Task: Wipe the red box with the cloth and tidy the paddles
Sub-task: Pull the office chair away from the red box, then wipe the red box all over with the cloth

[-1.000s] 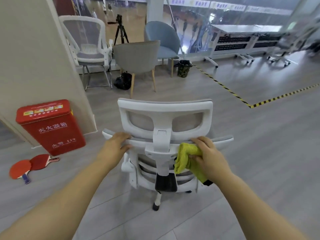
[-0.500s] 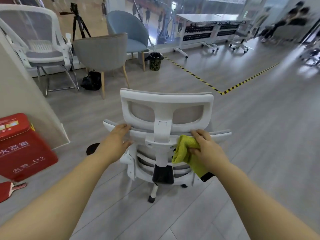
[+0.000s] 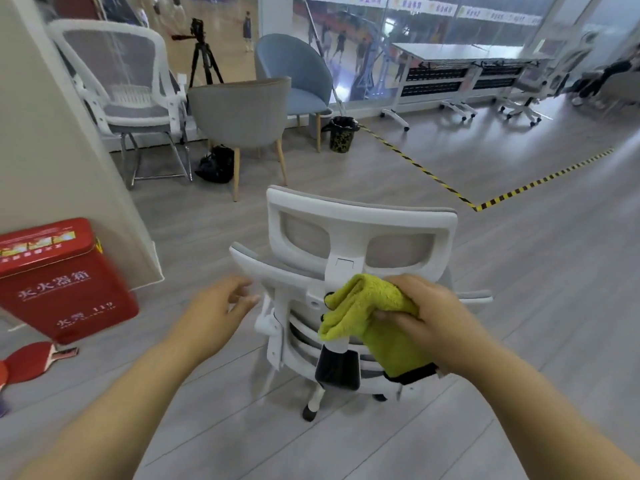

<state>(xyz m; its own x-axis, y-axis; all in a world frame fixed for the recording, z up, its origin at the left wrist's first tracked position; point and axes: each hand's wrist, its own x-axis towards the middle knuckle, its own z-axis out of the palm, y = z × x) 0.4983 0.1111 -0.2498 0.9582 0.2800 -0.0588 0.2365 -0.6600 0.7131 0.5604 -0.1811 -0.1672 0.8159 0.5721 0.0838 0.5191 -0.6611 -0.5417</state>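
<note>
The red box point(image 3: 59, 282) with white lettering stands on the floor at the left, against a beige pillar. Red paddles point(image 3: 29, 363) lie on the floor just in front of it, partly cut off by the frame edge. My right hand point(image 3: 429, 317) grips a folded yellow-green cloth point(image 3: 367, 317) in front of the back of a white office chair point(image 3: 349, 258). My left hand point(image 3: 214, 306) hovers with loose fingers just left of the chair's back frame, touching nothing.
The white mesh office chair on casters stands right in front of me. Behind it are a grey chair point(image 3: 242, 123), a blue chair point(image 3: 294, 77), a white mesh chair point(image 3: 121, 84), a tripod point(image 3: 202, 53), a black bag point(image 3: 216, 164) and a small bin point(image 3: 343, 133). Yellow-black tape point(image 3: 485, 202) marks the floor.
My left hand has come off the chair's back frame and now hovers beside it. The right hand with the cloth has lifted off the frame too. The chair has turned slightly.
</note>
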